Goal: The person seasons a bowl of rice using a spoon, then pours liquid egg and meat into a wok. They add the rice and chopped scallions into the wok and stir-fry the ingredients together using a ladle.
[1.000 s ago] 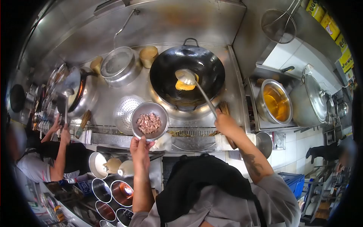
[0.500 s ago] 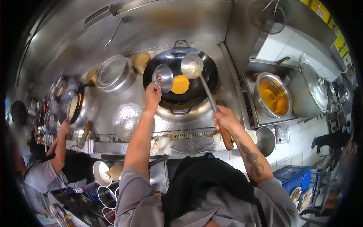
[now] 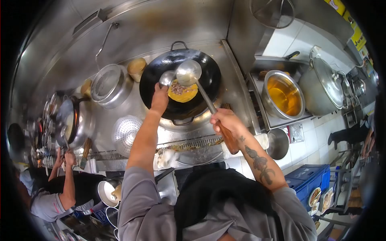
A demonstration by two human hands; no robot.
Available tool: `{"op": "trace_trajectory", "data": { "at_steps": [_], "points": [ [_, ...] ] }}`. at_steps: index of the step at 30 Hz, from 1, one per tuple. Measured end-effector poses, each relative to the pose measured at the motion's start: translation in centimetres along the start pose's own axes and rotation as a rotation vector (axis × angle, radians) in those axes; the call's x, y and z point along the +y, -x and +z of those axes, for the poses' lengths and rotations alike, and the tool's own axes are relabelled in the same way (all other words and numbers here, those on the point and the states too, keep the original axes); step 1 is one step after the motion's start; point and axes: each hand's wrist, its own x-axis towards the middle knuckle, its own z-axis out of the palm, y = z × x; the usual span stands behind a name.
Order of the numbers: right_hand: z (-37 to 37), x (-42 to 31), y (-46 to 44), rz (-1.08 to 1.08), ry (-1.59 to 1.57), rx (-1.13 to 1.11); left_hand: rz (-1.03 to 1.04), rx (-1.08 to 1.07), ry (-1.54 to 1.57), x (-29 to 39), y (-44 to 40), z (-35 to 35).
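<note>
My left hand (image 3: 159, 99) grips a small metal bowl (image 3: 166, 77), tipped over the left side of a black wok (image 3: 210, 85). In the wok lies a yellow round of egg (image 3: 187, 97), with small pinkish-brown chopped pieces (image 3: 177, 89) on its upper left part. My right hand (image 3: 227, 122) is wrapped round the wooden handle of a long ladle (image 3: 188, 71). The ladle's head hangs over the egg's upper edge, next to the small bowl, and hides part of what is below it.
Left of the wok are a lidded metal pot (image 3: 106, 86), a tan container (image 3: 137, 68) and a perforated strainer (image 3: 126, 134). To the right stand a pot of amber liquid (image 3: 284, 96) and a large lidded pot (image 3: 326, 88). Another person (image 3: 50, 201) works at a wok further left.
The chopped pieces have gone from the small bowl onto the egg. My left hand has turned the bowl over, and the ladle head has come closer to it. The whole view has shifted slightly.
</note>
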Motion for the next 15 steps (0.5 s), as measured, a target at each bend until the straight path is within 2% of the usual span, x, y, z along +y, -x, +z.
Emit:
{"op": "trace_trajectory", "data": {
  "at_steps": [2,4,7,8,11,12,15],
  "points": [
    [0.3,0.2,-0.2,-0.027,0.174,0.045,0.021,0.124,0.063,-2.1,0.3,0.1],
    [-0.5,1.5,-1.0,-0.105,0.373,0.042,0.004,0.286,0.105,-0.6,0.7,-2.8],
    [-0.2,1.6,-1.2,-0.143,0.745,0.015,-0.499,0.215,0.680,0.0,3.4,-5.0],
    [-0.1,1.3,-1.3,-0.152,0.886,0.004,-0.480,0.317,0.846,0.4,4.9,-5.7],
    [-3.5,2.3,-2.5,-0.399,1.203,-0.037,-0.673,0.446,1.013,3.8,9.5,-10.7],
    [-4.3,2.8,-3.3,-0.508,1.378,0.031,-0.737,0.484,1.054,4.6,11.2,-12.1],
    [-3.3,3.2,-4.7,-0.340,1.585,0.165,-0.872,0.601,1.155,6.3,16.9,-15.7]
  ]
}}
